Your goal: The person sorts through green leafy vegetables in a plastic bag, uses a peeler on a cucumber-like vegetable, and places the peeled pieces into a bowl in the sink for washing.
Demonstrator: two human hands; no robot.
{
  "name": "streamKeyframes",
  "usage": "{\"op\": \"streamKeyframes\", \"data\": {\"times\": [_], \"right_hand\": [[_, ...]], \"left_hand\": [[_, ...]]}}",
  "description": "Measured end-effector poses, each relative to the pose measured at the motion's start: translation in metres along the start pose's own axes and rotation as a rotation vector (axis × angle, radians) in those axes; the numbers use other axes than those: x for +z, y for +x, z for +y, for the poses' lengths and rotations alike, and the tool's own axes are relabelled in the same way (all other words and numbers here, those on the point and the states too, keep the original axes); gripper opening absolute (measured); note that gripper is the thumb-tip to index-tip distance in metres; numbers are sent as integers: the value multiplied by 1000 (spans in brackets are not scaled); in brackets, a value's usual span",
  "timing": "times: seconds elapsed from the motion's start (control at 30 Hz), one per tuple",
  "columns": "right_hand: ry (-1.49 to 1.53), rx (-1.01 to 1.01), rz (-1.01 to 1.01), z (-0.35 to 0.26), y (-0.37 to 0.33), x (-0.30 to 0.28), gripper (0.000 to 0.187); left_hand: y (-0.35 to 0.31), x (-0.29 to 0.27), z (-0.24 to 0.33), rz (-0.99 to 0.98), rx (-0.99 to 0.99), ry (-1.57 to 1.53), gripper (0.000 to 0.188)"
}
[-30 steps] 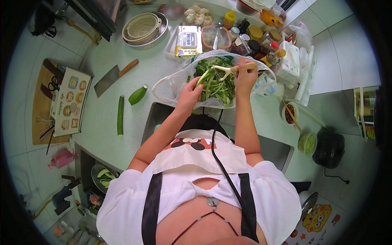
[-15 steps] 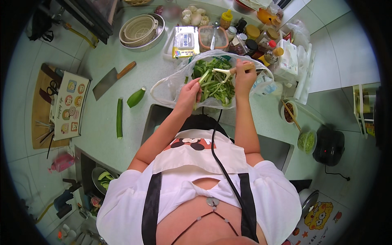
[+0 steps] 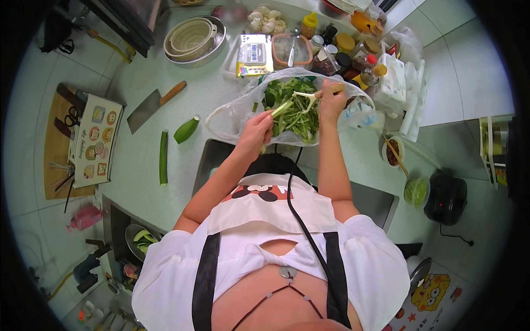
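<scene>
My left hand (image 3: 257, 131) is closed round a pale green peeled stalk (image 3: 282, 108), its tip pointing away and to the right. In my right hand (image 3: 333, 101) is a Y-shaped peeler (image 3: 305, 97) with a light handle and a whitish head, held just right of the stalk's tip. I cannot tell whether its blade touches the stalk. Both hands are over an open clear plastic bag (image 3: 225, 117), which holds a heap of green peelings (image 3: 302, 126). The lower end of the stalk shows below my left hand.
Left on the counter lie a cleaver (image 3: 144, 112), a cut green vegetable piece (image 3: 186, 130) and a long green strip (image 3: 164, 159). Colanders (image 3: 190, 41), a wipes pack (image 3: 254, 54) and several jars stand behind. A sauce bowl (image 3: 393, 153) with chopsticks and a sink (image 3: 378, 205) are right.
The stalk's tip has swung a little to the right and nearer to me. The peeler has shifted slightly to the right. Both hands keep their hold.
</scene>
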State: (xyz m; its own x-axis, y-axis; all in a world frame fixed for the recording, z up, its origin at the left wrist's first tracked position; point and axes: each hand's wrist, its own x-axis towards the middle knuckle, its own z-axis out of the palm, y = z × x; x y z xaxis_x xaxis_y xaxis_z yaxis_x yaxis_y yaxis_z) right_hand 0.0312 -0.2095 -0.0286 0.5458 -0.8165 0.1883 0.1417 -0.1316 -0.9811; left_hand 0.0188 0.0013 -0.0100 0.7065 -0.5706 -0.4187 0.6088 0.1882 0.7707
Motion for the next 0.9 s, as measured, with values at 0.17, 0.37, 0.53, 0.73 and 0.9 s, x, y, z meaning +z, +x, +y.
{"op": "streamKeyframes", "data": {"times": [0.17, 0.37, 0.53, 0.73, 0.9], "right_hand": [[138, 86, -17, -10, -1, 0, 18], [294, 139, -147, -21, -14, 16, 20], [92, 3, -18, -19, -11, 11, 19], [197, 35, -27, -23, -4, 6, 18], [257, 121, -181, -42, -12, 6, 17]], "left_hand": [[1, -1, -1, 11, -21, -77, 33], [-1, 3, 3, -32, -73, -200, 33], [-1, 0, 3, -13, -96, -238, 34], [3, -10, 2, -26, -170, -306, 24], [11, -12, -2, -182, -333, -547, 17]]}}
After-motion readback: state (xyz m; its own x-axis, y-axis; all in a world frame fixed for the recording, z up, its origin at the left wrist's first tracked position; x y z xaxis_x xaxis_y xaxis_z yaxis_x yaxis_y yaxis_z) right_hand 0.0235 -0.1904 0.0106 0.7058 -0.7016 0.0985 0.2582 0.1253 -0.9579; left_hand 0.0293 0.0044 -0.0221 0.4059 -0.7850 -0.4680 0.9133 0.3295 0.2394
